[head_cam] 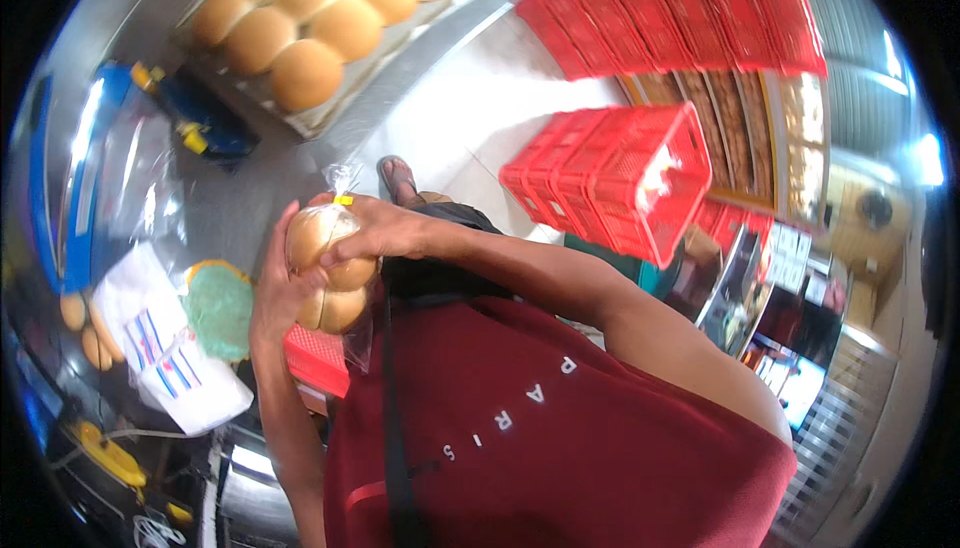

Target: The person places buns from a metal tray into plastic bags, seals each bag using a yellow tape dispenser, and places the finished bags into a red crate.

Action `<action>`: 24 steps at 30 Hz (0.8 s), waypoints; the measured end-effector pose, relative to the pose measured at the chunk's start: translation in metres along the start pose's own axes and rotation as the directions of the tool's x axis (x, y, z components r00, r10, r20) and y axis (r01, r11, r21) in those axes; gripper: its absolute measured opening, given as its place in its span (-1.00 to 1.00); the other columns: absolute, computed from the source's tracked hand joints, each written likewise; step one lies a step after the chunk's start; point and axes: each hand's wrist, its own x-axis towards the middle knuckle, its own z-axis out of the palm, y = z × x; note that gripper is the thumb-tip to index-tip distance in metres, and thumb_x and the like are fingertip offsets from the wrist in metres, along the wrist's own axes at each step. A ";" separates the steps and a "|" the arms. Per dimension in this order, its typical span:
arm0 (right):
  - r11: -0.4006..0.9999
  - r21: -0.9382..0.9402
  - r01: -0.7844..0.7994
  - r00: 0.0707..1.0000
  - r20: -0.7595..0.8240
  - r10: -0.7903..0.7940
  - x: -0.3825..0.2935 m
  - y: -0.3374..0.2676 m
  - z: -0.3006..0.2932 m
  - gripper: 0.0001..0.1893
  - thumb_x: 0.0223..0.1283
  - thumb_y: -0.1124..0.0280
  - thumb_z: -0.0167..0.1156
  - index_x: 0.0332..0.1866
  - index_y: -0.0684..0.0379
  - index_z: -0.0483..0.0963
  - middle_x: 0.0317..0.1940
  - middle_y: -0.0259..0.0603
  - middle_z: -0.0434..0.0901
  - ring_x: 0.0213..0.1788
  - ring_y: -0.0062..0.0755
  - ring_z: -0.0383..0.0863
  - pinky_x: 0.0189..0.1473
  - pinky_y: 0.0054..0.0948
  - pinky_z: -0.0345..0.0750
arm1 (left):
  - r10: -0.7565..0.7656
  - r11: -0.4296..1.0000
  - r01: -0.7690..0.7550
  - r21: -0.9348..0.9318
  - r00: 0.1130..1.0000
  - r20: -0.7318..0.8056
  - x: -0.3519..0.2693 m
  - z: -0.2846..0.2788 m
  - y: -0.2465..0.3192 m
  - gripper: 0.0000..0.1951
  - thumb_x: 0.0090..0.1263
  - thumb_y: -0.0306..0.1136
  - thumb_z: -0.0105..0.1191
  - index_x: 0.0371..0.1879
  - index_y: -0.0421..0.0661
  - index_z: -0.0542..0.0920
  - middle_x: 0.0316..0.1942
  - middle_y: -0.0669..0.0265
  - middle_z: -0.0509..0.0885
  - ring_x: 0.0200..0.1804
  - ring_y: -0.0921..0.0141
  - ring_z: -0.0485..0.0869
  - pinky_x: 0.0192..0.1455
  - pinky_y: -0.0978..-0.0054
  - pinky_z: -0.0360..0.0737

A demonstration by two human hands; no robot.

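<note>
A clear plastic bag of golden bread buns (341, 278), its gathered neck closed with yellow tape, is held in front of the dark red shirt. My left hand (281, 285) grips its left side, fingers along the buns. Across the top and right side lies my right hand (375, 229), thumb on the buns near the yellow tape. Beyond the hands, on the metal table, stands a dark blue bag-neck sealer (214, 117) with yellow parts. Clear plastic bags (142, 180) lie left of it.
A tray (322, 124) of round buns sits at the upper left. White printed packages (161, 353) and a round green item (219, 308) lie left of my left hand. Red plastic crates (592, 173) stand right, with more stacked crates (675, 15) behind.
</note>
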 end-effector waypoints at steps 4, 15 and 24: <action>0.976 0.130 0.174 0.980 -0.122 -0.159 -0.045 0.048 -0.024 -0.13 0.03 0.00 0.59 0.39 0.28 0.42 0.09 -0.08 0.67 0.20 -0.27 0.63 0.25 -0.33 0.56 | -0.019 0.970 -0.004 0.242 0.996 0.092 0.008 0.043 -0.010 0.12 0.10 -0.08 0.54 0.62 -0.18 0.16 0.43 0.13 0.45 0.47 0.27 0.44 0.59 0.27 0.30; 0.903 0.016 0.430 0.891 -0.169 -0.421 -0.278 0.118 -0.195 -0.44 0.59 0.07 0.12 0.49 0.21 0.42 0.53 -0.03 0.36 0.58 -0.21 0.27 0.55 -0.23 0.28 | -0.497 0.553 0.709 -0.438 0.703 0.509 0.082 0.292 -0.045 -0.19 0.06 -0.10 0.37 0.34 -0.22 0.49 0.07 -0.01 0.74 0.06 0.11 0.78 0.08 0.12 0.80; 0.975 0.054 0.214 0.213 -0.977 0.007 -0.550 0.210 -0.364 -0.46 0.61 -0.02 0.07 0.38 0.20 0.54 -0.02 -0.31 0.65 0.10 -0.48 0.59 0.22 -0.36 0.55 | -0.473 0.835 0.550 -0.002 0.719 0.509 0.203 0.529 -0.127 -0.27 0.65 0.19 -0.08 0.57 -0.12 0.28 0.38 0.10 0.56 0.28 0.23 0.61 0.32 0.12 0.56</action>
